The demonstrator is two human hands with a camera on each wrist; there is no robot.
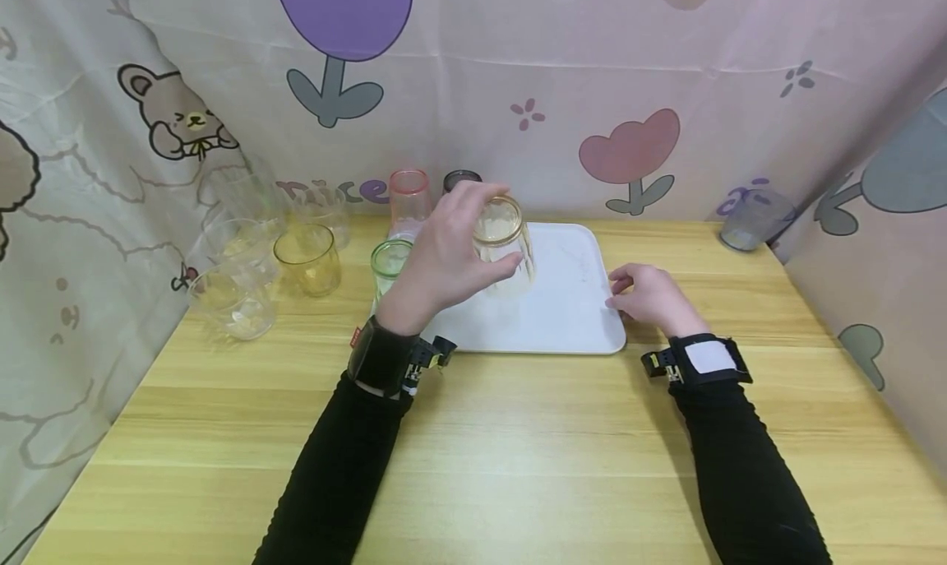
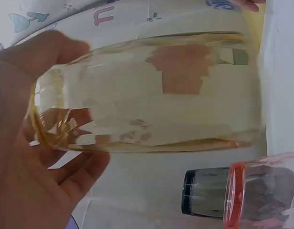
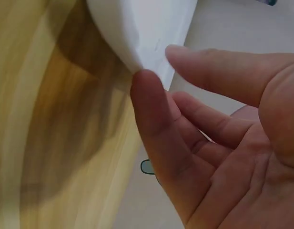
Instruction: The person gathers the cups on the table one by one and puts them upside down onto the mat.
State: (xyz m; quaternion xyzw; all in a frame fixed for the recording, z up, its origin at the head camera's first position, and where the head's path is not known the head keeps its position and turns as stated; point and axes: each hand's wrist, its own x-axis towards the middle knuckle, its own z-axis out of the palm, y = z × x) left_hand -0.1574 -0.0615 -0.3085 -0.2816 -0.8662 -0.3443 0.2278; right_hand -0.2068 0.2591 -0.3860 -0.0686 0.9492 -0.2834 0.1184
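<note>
In the head view my left hand (image 1: 451, 248) holds an amber-tinted drinking glass (image 1: 501, 224) above the white tray (image 1: 570, 289). The left wrist view shows thumb and fingers gripping the thick, faceted end of the glass (image 2: 151, 90); its other end points toward the tray. At the tray's right edge, my right hand (image 1: 651, 299) holds the rim. Seen from the right wrist, the thumb (image 3: 218, 71) lies over the tray and a fingertip (image 3: 149, 86) touches its edge. Beside the left hand stand a green-rimmed glass (image 1: 388, 261), a red-rimmed glass (image 1: 409, 193) and a dark glass (image 1: 462, 177).
Several clear glasses (image 1: 233, 303) and a yellow glass (image 1: 308, 261) stand at the left of the wooden table (image 1: 518, 450). A grey-blue glass (image 1: 753, 222) is in the back right corner. A patterned cloth (image 1: 473, 80) hangs behind the table and along its sides.
</note>
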